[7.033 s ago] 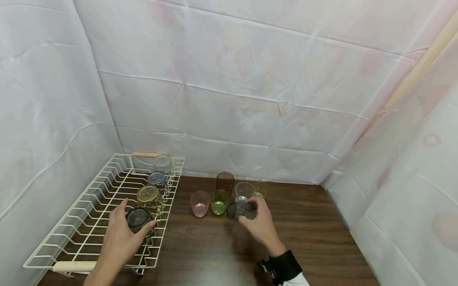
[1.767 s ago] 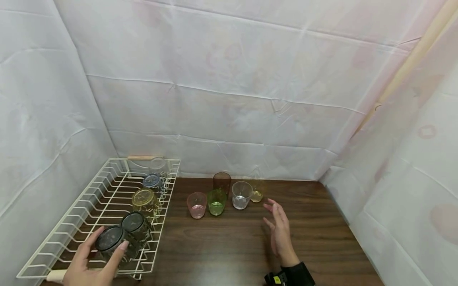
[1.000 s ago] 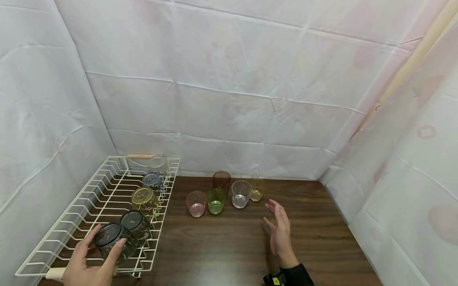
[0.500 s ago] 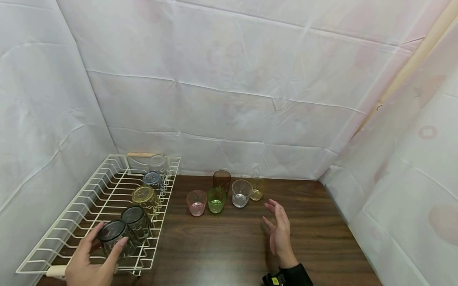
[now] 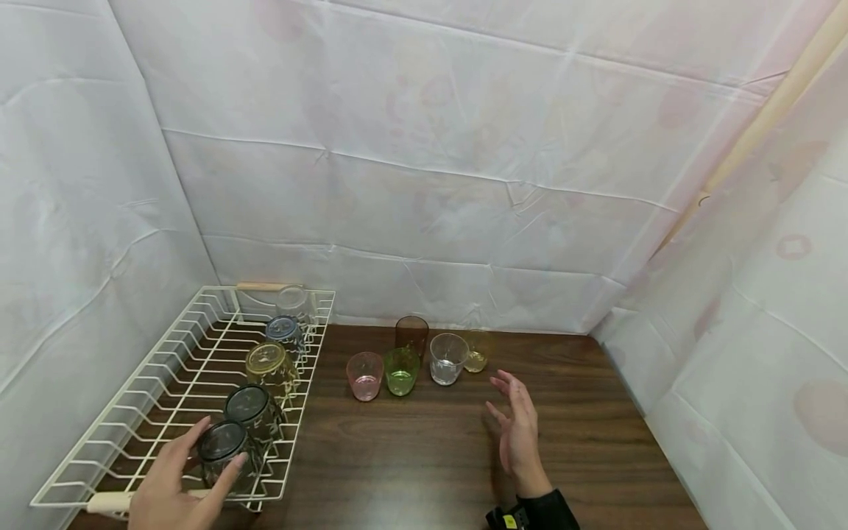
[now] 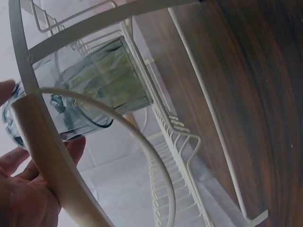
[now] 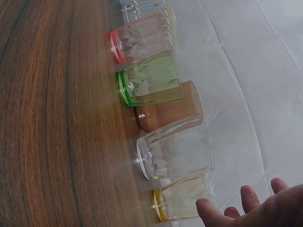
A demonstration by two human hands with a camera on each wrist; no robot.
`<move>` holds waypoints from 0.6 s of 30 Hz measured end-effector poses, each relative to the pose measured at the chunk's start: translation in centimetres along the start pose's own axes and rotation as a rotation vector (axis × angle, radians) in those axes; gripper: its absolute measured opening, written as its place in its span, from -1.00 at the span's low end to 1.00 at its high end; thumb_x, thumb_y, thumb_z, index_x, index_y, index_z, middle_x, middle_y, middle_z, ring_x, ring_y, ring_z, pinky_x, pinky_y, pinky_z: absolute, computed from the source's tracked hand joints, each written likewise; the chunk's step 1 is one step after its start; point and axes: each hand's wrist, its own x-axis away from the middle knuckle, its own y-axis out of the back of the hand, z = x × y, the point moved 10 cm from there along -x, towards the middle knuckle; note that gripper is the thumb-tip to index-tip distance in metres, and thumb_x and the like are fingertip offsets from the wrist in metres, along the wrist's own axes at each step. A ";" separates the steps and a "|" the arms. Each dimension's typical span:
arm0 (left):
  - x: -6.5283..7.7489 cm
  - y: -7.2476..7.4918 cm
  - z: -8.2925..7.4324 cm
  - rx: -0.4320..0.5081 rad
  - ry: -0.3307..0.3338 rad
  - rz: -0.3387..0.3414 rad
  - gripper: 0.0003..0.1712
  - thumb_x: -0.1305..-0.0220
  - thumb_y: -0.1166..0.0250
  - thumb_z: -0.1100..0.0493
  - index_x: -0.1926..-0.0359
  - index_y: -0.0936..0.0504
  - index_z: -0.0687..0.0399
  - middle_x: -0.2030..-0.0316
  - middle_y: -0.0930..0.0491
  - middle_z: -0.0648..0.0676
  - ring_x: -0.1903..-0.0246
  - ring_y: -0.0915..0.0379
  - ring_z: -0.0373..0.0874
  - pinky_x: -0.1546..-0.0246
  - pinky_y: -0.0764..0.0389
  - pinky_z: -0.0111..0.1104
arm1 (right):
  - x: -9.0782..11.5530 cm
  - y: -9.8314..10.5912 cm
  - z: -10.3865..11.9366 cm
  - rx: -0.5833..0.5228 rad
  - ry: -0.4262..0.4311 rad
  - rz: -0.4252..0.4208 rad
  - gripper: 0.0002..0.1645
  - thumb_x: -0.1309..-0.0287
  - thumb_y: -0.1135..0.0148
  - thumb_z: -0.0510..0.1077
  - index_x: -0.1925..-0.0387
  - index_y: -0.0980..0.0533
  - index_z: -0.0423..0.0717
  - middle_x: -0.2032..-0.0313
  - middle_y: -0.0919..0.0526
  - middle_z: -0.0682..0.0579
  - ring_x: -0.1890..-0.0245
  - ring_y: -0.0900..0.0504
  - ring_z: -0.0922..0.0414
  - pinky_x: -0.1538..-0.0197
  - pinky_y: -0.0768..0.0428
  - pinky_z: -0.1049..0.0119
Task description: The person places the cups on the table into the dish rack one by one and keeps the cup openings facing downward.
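Observation:
My left hand (image 5: 174, 478) grips a dark grey glass (image 5: 224, 442), fingers and thumb on opposite sides. This glass is upside down at the front of the white wire dish rack (image 5: 126, 401); in the left wrist view the rack's wooden handle (image 6: 54, 156) partly hides it. Directly behind stands a second inverted dark glass (image 5: 250, 406), then yellow (image 5: 268, 361), blue (image 5: 283, 331) and clear (image 5: 294, 300) ones in a row. My right hand (image 5: 520, 434) holds nothing, its fingers loosely bent, near the small yellow glass (image 5: 475, 357) on the table.
Upright on the brown wooden table (image 5: 397, 464) are a pink glass (image 5: 364, 377), a green glass (image 5: 400, 374), a brown glass (image 5: 412, 335) and a clear glass (image 5: 447, 361). White sheeting (image 5: 397, 184) encloses the back and sides.
Seven seconds ago my right hand held a dark glass over the table; now my left hand has one at the rack's front. In the last half second that glass moved slightly right and lower.

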 end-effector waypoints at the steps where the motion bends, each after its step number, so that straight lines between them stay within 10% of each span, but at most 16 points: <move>1: 0.0 -0.1 -0.1 -0.001 -0.018 0.009 -0.07 0.38 -0.75 0.23 -0.20 -0.72 0.25 0.16 -0.72 0.30 0.16 -0.07 -1.00 0.32 -0.36 -0.81 | 0.0 0.0 0.0 -0.001 -0.002 -0.002 -0.34 -0.71 0.23 0.25 -0.44 -0.39 -0.12 -0.21 -0.54 0.24 -0.38 -0.43 0.22 -0.50 -0.37 -0.31; 5: -0.1 -0.4 -0.3 -0.044 -0.076 0.047 -0.13 0.41 -0.75 0.19 -0.13 -0.75 0.22 0.16 -0.71 0.27 0.16 -0.29 -0.80 0.41 -0.39 -0.69 | 0.0 0.0 -0.2 0.005 -0.014 -0.004 -0.29 -0.71 0.23 0.25 -0.47 -0.35 -0.19 -0.22 -0.53 0.22 -0.37 -0.43 0.21 -0.49 -0.39 -0.28; 11: -0.1 -1.4 -0.1 -0.149 -0.108 0.149 -0.18 0.32 -0.72 0.05 -0.09 -0.73 0.19 0.13 -0.68 0.32 0.26 -0.66 0.28 0.57 -0.46 -0.32 | 0.0 0.0 -0.4 0.024 -0.022 -0.005 -0.32 -0.72 0.24 0.25 -0.45 -0.37 -0.14 -0.25 -0.51 0.19 -0.38 -0.41 0.18 -0.48 -0.41 -0.26; 18: 0.1 -2.2 0.1 -0.203 -0.141 0.207 -0.26 0.29 -0.70 0.03 0.00 -0.76 0.25 0.14 -0.66 0.28 0.31 -0.66 0.24 0.59 -0.49 -0.20 | -0.2 -0.2 -0.4 0.029 -0.016 0.009 -0.32 -0.72 0.23 0.23 -0.44 -0.38 -0.19 -0.22 -0.53 0.19 -0.35 -0.41 0.18 -0.48 -0.41 -0.27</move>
